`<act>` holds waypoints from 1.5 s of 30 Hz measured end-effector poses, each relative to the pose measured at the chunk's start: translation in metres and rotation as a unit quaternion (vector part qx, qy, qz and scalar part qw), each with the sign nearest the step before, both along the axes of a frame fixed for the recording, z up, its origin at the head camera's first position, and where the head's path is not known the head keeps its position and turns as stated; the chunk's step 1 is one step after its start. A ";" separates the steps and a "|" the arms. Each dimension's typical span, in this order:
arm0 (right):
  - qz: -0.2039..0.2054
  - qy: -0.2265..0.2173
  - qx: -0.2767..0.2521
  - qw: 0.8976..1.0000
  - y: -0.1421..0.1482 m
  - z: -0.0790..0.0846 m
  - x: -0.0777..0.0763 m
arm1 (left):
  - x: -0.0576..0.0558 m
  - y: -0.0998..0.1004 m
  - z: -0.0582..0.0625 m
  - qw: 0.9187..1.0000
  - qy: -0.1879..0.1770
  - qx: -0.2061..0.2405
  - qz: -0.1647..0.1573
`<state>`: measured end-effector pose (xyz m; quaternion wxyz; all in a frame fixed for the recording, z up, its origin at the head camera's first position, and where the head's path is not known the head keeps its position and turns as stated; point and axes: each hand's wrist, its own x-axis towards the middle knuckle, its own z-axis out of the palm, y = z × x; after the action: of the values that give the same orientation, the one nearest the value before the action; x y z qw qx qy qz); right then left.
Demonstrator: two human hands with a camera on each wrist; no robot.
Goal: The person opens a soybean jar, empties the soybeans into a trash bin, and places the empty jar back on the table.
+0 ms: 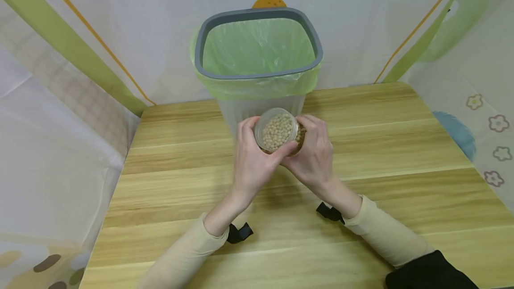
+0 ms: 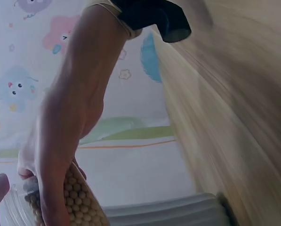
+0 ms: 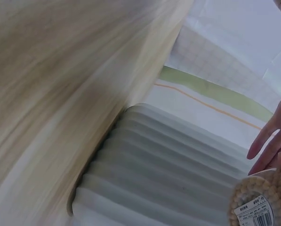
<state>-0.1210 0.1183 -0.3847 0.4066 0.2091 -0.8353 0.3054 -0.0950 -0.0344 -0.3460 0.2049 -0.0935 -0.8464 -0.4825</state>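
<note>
A clear plastic jar full of pale, round dried beans is held up between both hands, tilted, just in front of the bin. My left hand curls round the left side of its clear top, thumb across the near edge. The right hand grips the jar's body from the right. In the left wrist view, the right hand wraps the jar, and its clear rim shows beside a left fingertip. The right wrist view shows a barcode label on the jar's base.
Behind the jar stands a bin with a grey rim and a green liner bag folded over it. Its ribbed side appears in the right wrist view. The wooden table lies beneath; printed cloth hangs around it.
</note>
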 end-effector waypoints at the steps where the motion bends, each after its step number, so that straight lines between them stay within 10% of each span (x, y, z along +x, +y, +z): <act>1: -0.003 0.002 -0.002 1.000 0.000 0.000 0.000 | 0.000 0.001 0.000 1.000 0.001 0.003 0.003; 11: -0.018 0.001 -0.003 1.000 -0.002 -0.004 0.001 | 0.001 0.001 0.006 0.999 0.020 0.037 0.013; 19: 0.024 -0.088 -0.058 0.994 0.003 0.003 0.001 | 0.004 -0.027 0.014 0.999 -0.015 -0.008 -0.037; 32: 0.135 -0.343 -0.147 0.918 0.023 0.027 -0.005 | 0.009 -0.082 0.005 0.989 -0.117 -0.061 -0.062; 45: 0.173 -0.424 -0.142 0.878 0.041 0.044 -0.006 | -0.005 -0.099 -0.043 0.949 -0.200 -0.213 -0.118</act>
<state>-0.1271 0.1593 -0.3410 -0.0200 0.1408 -0.8258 0.5457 -0.0997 -0.1333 -0.3889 -0.0516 -0.1363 -0.9360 -0.3203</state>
